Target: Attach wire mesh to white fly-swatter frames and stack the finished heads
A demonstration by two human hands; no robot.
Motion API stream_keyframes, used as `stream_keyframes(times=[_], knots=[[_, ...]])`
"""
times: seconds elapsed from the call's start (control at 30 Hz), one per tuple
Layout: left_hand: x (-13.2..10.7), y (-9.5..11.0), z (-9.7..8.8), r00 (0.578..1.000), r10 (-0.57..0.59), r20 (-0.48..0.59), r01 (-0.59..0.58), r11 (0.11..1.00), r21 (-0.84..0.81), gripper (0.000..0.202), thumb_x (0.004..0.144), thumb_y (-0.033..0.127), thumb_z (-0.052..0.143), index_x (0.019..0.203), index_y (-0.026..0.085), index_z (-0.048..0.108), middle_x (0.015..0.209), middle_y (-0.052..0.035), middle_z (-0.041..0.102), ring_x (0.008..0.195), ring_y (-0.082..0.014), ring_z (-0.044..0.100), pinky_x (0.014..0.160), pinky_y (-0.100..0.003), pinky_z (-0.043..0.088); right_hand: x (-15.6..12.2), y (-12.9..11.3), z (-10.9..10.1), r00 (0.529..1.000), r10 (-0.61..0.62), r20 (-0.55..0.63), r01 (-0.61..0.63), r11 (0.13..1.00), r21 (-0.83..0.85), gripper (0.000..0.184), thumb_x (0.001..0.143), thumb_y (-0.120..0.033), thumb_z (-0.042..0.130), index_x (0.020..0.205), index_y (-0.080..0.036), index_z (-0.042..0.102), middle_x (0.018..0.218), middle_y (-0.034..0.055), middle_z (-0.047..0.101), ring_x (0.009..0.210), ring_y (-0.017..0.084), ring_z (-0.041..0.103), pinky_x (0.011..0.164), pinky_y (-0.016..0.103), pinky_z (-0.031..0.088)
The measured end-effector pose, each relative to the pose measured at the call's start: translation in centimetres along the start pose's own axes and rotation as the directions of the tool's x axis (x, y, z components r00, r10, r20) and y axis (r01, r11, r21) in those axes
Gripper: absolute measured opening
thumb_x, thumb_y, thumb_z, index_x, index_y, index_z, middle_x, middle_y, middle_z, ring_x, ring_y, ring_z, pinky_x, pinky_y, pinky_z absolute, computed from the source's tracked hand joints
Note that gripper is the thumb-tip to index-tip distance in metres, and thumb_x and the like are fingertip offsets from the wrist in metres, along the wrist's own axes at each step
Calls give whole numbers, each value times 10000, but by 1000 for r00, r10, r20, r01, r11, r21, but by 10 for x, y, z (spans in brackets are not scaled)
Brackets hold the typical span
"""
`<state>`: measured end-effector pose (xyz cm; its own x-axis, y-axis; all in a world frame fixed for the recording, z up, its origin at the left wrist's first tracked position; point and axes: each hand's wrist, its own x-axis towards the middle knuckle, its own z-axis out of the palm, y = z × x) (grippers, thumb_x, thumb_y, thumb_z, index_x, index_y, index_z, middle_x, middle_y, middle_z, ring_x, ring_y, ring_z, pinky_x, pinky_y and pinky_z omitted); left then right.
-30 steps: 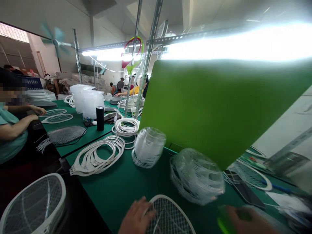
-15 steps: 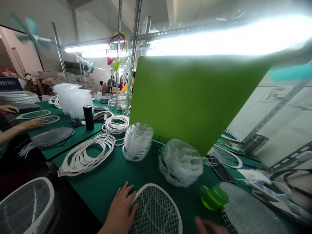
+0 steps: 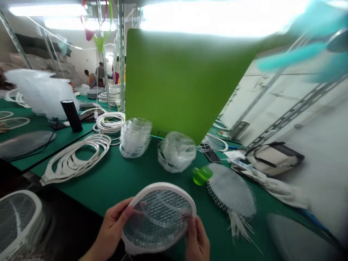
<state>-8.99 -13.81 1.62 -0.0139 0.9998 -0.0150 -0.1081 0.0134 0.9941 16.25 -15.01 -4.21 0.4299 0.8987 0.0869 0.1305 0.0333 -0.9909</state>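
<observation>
Both hands hold up an oval electric fly swatter head (image 3: 159,217) with a white plastic frame, metal mesh and a clear plastic sheet over it. My left hand (image 3: 111,229) grips its left edge, and my right hand (image 3: 197,241) grips its lower right edge. To the right, a bright green plastic cap (image 3: 201,175) lies on the green table mat (image 3: 130,185), beside a loose sheet of wire mesh (image 3: 231,192) with trailing strands. Two stacks of clear plastic pieces (image 3: 135,137) (image 3: 176,152) stand ahead of my hands.
White oval frames (image 3: 76,159) and a white coil (image 3: 110,122) lie on the table. A tilted green board (image 3: 174,79) rises behind the stacks. Finished swatter heads (image 3: 19,221) sit at lower left, a phone (image 3: 210,153) lies at right, and people (image 3: 100,74) work far back.
The swatter head has risen off the table into both hands. My right hand has left the area near the green cap. The view has swung right, and the co-worker's arm has gone out of view.
</observation>
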Motion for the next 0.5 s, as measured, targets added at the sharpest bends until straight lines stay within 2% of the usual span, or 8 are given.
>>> stream_keyframes(times=[0.1,0.17,0.23,0.3,0.4,0.43,0.5], knots=[[-10,-3,-12,997,72,6,-72,997,14,398,835,543,719,1018,202,812,873,-91,796,843,-287,753,781,-337,610,-21,-8,-1,990,-47,-131,51,998,25,461,854,-627,649,955,-182,718,881,64,731,792,218,687,576,240,532],[-13,-8,-20,994,81,70,-81,997,3,365,851,505,719,1034,202,810,917,-98,794,868,-283,749,768,-315,605,-32,-18,0,973,-162,-163,169,985,31,397,880,-579,644,897,-187,709,850,56,698,769,201,656,597,246,511],[-15,-17,-23,982,41,183,-34,999,-40,390,836,471,750,1117,203,779,1016,-106,783,903,-277,742,805,-326,598,-38,-34,1,931,-328,-157,337,941,33,310,919,-494,627,865,-198,700,830,47,671,748,186,627,625,260,501],[-18,-29,-23,961,-50,272,69,996,-60,461,774,447,817,1160,204,752,1067,-106,771,939,-284,733,864,-372,588,-41,-52,3,860,-483,-167,492,870,18,229,952,-402,598,890,-203,693,830,45,651,746,181,607,646,276,493],[-24,-48,-18,940,-211,269,221,975,-6,463,697,509,858,1012,178,783,977,-104,784,944,-310,729,886,-426,580,-40,-78,7,716,-673,-187,683,730,-11,185,982,-316,541,963,-199,684,806,40,624,708,172,588,619,285,475],[-25,-52,-17,936,-237,260,240,971,19,469,688,552,847,949,167,791,941,-110,785,939,-319,727,876,-432,582,-38,-86,7,672,-724,-154,732,682,-11,190,988,-306,526,983,-200,684,791,37,620,688,169,588,607,286,473],[-25,-54,-16,928,-244,281,234,970,70,503,689,605,823,909,153,798,927,-125,782,957,-335,718,880,-443,576,-33,-101,2,617,-787,-8,787,617,0,213,994,-329,520,1037,-207,689,795,42,635,691,174,610,605,295,492]])
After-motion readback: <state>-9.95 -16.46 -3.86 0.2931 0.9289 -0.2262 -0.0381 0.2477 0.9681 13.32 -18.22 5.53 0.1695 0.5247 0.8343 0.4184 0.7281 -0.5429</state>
